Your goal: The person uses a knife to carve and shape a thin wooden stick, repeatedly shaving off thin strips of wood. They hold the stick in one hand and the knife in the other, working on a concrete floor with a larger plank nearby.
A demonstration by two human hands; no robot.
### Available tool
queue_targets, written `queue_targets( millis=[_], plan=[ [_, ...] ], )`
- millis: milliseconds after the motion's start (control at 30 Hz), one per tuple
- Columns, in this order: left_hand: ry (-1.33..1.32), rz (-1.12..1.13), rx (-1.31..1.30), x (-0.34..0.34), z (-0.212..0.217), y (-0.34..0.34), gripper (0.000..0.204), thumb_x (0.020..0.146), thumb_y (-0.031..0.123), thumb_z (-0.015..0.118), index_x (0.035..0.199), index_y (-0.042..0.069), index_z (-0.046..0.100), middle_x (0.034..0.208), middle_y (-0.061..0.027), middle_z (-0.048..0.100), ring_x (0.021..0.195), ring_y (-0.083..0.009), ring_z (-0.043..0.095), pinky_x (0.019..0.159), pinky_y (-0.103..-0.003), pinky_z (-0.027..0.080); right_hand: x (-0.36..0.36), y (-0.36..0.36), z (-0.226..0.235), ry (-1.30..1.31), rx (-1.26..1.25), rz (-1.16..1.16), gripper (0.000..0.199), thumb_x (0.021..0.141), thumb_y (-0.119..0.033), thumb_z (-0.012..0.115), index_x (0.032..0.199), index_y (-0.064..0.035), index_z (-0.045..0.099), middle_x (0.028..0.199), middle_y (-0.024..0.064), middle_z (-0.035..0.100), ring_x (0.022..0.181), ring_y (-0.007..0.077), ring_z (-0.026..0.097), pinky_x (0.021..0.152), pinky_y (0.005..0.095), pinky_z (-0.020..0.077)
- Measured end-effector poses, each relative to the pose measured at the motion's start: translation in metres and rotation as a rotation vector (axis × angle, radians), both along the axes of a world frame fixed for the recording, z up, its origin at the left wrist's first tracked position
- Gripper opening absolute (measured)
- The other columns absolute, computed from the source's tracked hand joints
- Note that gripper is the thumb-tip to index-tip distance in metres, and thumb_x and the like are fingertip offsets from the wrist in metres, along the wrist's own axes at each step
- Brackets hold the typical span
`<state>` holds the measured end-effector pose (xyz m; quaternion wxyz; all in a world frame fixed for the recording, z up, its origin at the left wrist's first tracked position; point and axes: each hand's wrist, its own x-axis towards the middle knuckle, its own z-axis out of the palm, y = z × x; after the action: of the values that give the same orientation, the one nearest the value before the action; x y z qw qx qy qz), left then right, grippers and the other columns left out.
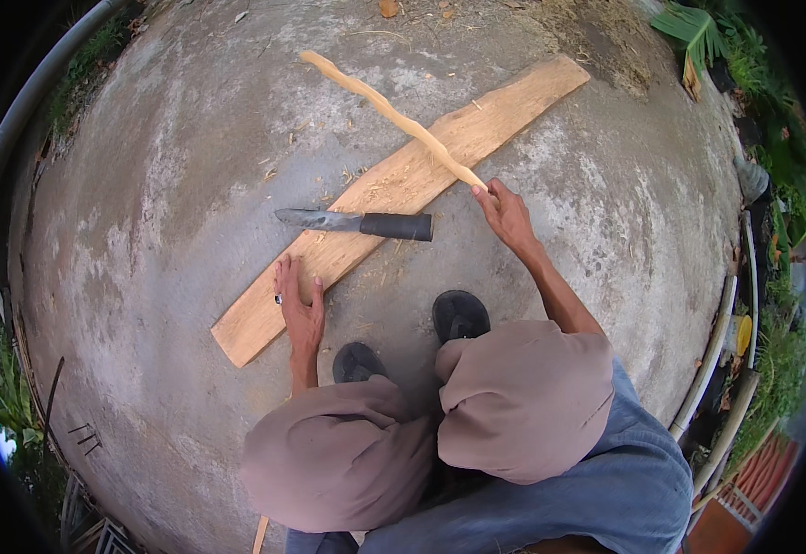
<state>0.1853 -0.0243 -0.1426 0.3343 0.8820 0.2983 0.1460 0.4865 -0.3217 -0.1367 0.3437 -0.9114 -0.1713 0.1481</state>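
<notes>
Left hand (300, 309): flat and open, pressing on the long pale wooden plank (394, 185) lying on concrete ground (163, 185).
Right hand (505, 212): grips the peeled, wavy pale stick (394, 115), held across the plank.
Knife: dark-handled blade (352, 222) resting on plank.

Bare grey concrete floor (172, 166) in daylight, green plants (772, 120) along its edge.

This looks like an outdoor yard beside a home, used for rough woodwork: a stained concrete floor (191, 157) scattered with wood shavings (357, 174), green plants (745, 65) along its edge, and pipes (712, 355), possibly a railing, at the right.
</notes>
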Motion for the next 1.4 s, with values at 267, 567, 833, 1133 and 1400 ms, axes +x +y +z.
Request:
queue_targets(
  millis=[267, 567, 833, 1133, 1400],
  plan=[
    [-0.078, 0.184, 0.280, -0.007, 0.036, 0.068, 0.046, 0.103, 0.016, 0.065, 0.147, 0.008, 0.055, 0.151, -0.0193, 0.053, 0.143, -0.0369, 0.046, 0.120, -0.050, 0.036, 0.049, 0.052, 0.055, -0.302, -0.211, 0.495, 0.056, 0.096, -0.061, 0.065, 0.087, -0.0053, 0.068, 0.060, 0.0156, 0.062, 0.059, 0.0369, 0.064, 0.057, 0.0469, 0.0474],
    [0.091, -0.073, 0.356, -0.035, 0.053, 0.115, 0.030, 0.101, 0.018, 0.068, 0.128, 0.004, 0.066, 0.116, -0.0156, 0.066, 0.108, -0.0306, 0.065, 0.106, -0.045, 0.046, 0.053, 0.114, 0.070, -0.754, -0.191, 0.856, 0.056, 0.094, -0.062, 0.065, 0.088, -0.0068, 0.072, 0.064, 0.0143, 0.063, 0.068, 0.0340, 0.066, 0.065, 0.0428, 0.0498],
    [0.161, 0.175, -0.222, -0.091, 0.015, 0.075, 0.032, 0.106, 0.030, 0.063, 0.117, 0.000, 0.068, 0.098, -0.0083, 0.066, 0.092, -0.0182, 0.059, 0.087, -0.032, 0.048, 0.017, 0.133, 0.043, -0.771, 0.164, 0.582, 0.047, 0.092, -0.046, 0.074, 0.121, -0.0098, 0.068, 0.124, 0.0103, 0.062, 0.119, 0.0329, 0.057, 0.097, 0.0485, 0.0469],
    [0.117, 0.314, -0.145, -0.124, 0.008, 0.083, 0.032, 0.102, 0.027, 0.069, 0.120, 0.001, 0.070, 0.112, -0.0116, 0.070, 0.103, -0.0224, 0.063, 0.096, -0.038, 0.048, -0.059, 0.124, 0.015, -0.449, -0.229, 0.700, 0.045, 0.101, -0.048, 0.061, 0.118, -0.0061, 0.067, 0.114, 0.0151, 0.063, 0.103, 0.0354, 0.064, 0.096, 0.0485, 0.0476],
    [0.058, 0.206, -0.083, -0.115, 0.018, 0.094, 0.019, 0.101, 0.016, 0.067, 0.114, 0.002, 0.071, 0.104, -0.0108, 0.065, 0.099, -0.0243, 0.062, 0.088, -0.036, 0.049, -0.069, 0.025, -0.004, -0.088, 0.044, 0.129, 0.047, 0.106, -0.046, 0.057, 0.115, 0.0001, 0.063, 0.098, 0.0165, 0.066, 0.082, 0.0269, 0.070, 0.069, 0.0413, 0.0546]
  ],
)
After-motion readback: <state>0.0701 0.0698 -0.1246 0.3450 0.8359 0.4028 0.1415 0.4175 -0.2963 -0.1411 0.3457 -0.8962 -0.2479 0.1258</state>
